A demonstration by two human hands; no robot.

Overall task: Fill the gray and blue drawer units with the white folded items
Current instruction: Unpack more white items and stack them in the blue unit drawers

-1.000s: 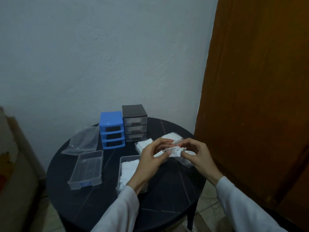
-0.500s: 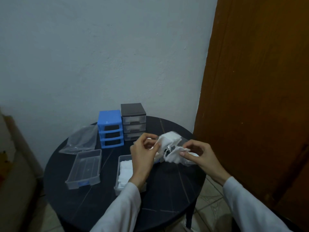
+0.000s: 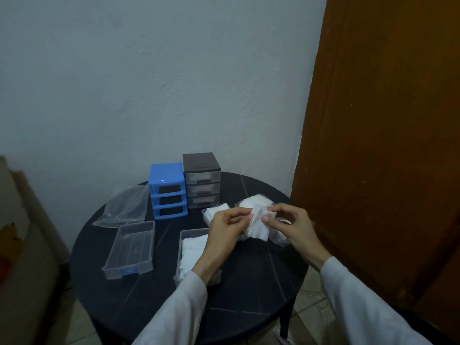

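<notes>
Roughly halfway: gray drawer unit looked filled, blue drawer unit gaped.
Both my left hand and right hand pinched one white folded item; one clear drawer sat bare on the desk.

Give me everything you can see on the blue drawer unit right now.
The blue drawer unit is a small plastic frame with a glossy flat top and three stacked slots. All three slots look dark and open, with no drawers in them. It stands upright at the back of the round dark table, close beside the gray drawer unit on its right. A clear plastic bag lies to its left. Neither hand touches it.
</notes>
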